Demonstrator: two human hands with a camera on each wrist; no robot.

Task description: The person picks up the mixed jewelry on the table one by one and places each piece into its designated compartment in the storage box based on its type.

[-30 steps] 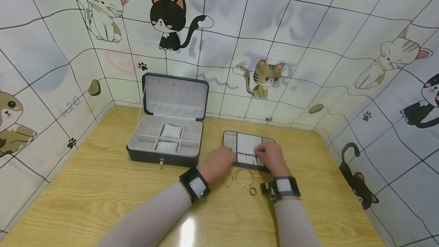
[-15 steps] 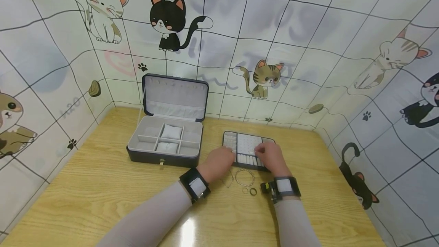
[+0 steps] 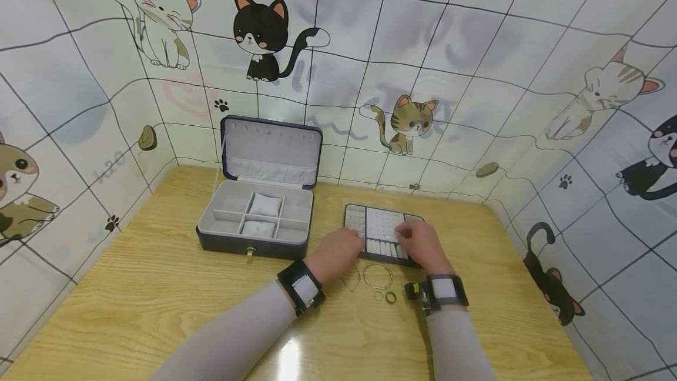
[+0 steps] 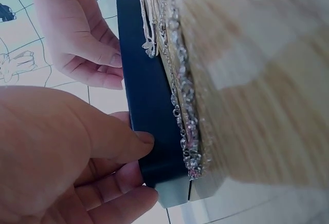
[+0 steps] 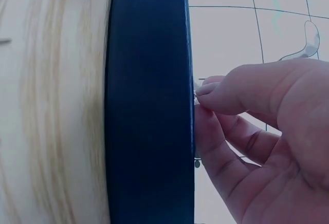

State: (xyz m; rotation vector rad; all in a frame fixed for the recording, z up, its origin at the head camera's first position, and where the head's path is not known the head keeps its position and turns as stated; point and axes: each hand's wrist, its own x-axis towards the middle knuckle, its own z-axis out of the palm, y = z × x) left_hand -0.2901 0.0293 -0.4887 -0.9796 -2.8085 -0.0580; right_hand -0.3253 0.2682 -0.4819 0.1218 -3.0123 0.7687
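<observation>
Wooden table (image 3: 158,304), jewellery box (image 3: 254,225) (open), tray (image 3: 382,222), bangle (image 3: 378,275)

An open dark jewellery box (image 3: 255,228) stands on a wooden table (image 3: 132,298), its lid (image 3: 271,150) upright and its grey inside split into compartments, two holding small white cushions (image 3: 263,203). A thin bangle (image 3: 378,274), a chain (image 3: 351,278) and two small rings (image 3: 390,297) lie loose on the wood. Cartoon cat sheets (image 3: 402,63) wall in the table
</observation>
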